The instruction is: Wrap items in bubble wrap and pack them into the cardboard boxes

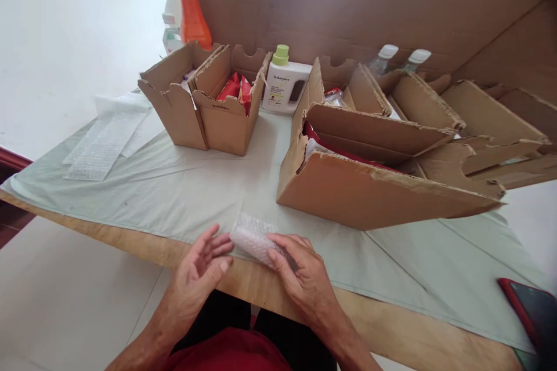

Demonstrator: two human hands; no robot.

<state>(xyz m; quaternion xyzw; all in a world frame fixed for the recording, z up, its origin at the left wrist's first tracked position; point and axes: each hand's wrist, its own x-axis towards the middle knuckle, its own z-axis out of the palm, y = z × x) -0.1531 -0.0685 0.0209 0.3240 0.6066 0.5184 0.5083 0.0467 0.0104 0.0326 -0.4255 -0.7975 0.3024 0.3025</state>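
Observation:
Near the table's front edge lies a roll of bubble wrap (252,237), clear and loosely tube-shaped. My right hand (302,269) grips its right end, thumb on the near side and fingers over the top. Whether anything is wrapped inside cannot be made out. At the roll's left end is my left hand (204,266), palm turned inward with its fingers apart and curved; the fingertips are close to the wrap, and I cannot tell if they touch it. Flat sheets of bubble wrap (102,139) lie on the cloth at the left.
Two cardboard bins (226,127) with red packets stand at the back left. A white detergent bottle (285,87) with a green cap is behind, between them and a larger group of cardboard bins (383,197). An orange bottle (194,14) stands behind. A phone (533,313) is at right.

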